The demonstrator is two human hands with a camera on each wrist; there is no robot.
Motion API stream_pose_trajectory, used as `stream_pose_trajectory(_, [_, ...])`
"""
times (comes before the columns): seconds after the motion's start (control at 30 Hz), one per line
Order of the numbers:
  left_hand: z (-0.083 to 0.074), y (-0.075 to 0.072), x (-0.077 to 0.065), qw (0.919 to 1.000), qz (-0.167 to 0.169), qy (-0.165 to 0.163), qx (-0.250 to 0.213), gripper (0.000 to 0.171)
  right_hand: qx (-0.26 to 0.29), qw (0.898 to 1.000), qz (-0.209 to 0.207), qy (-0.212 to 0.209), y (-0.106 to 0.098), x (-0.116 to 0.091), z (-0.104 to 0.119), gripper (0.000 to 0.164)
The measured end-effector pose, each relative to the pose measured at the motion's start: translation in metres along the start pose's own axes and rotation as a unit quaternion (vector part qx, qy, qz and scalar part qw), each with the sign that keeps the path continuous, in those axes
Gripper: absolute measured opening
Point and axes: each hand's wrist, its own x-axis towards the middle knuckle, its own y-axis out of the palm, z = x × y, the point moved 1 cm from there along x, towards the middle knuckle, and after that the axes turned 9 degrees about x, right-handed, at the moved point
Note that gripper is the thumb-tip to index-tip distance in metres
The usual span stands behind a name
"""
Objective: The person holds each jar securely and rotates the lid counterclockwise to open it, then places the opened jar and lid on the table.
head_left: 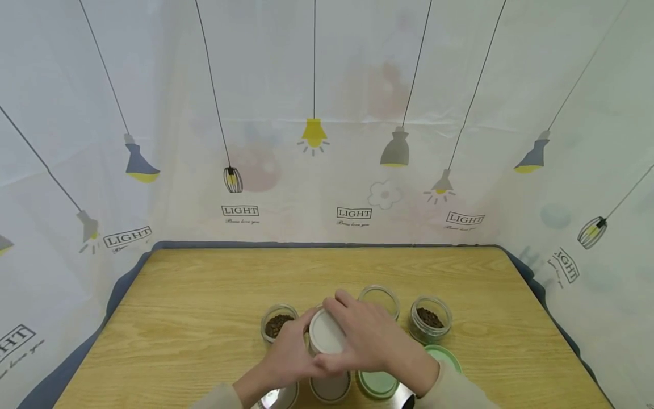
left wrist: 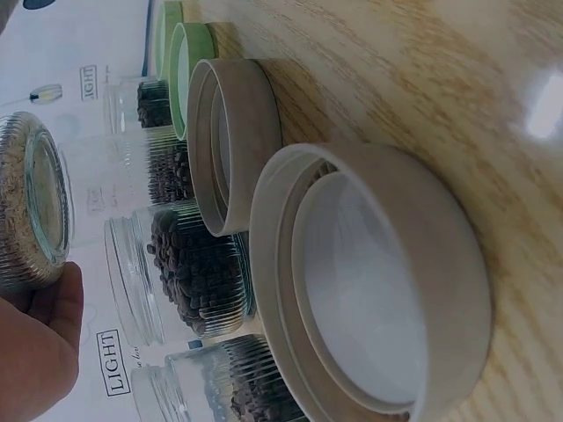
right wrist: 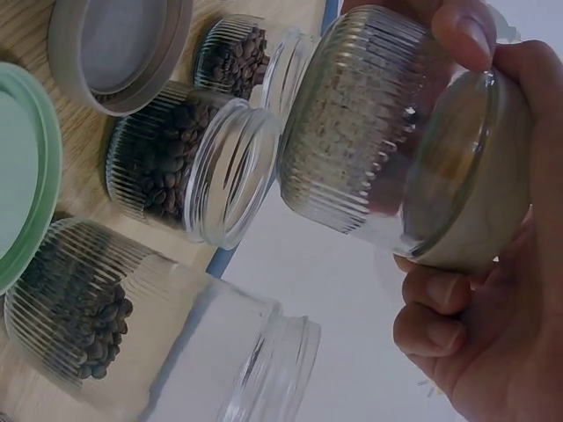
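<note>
Over the near part of the table, my left hand holds a ribbed glass jar of pale grain, which looks like oats. A cream lid sits on the jar's mouth, and my right hand grips it with curled fingers. In the right wrist view the jar is tilted, its lid end towards the right palm. The left wrist view shows the jar's glass bottom and part of the left hand's fingers under it.
Open glass jars with dark beans stand behind the hands, one at the left, one at the right, and a taller one. Nearer lie two green lids and two beige lids, inner side up. A printed curtain surrounds the table.
</note>
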Motion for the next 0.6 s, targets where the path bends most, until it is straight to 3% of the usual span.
stream_pose_trajectory(0.3, [0.0006, 0.0027, 0.0006, 0.9999, 0.001, 0.005, -0.011, 0.084, 0.003, 0.999, 0.014, -0.04, -0.0023, -0.0007, -0.0063, 0.067])
stream_pose_trajectory(0.5, [0.0007, 0.0007, -0.0029, 0.9995, 0.012, 0.026, -0.011, 0.083, 0.024, 0.996, 0.038, -0.076, -0.0054, -0.0028, -0.0083, 0.073])
stream_pose_trajectory(0.6, [0.0011, -0.0008, -0.0021, 0.9998, 0.013, 0.012, -0.008, 0.082, 0.029, 0.995, 0.052, -0.076, -0.0068, -0.0031, -0.0104, 0.076])
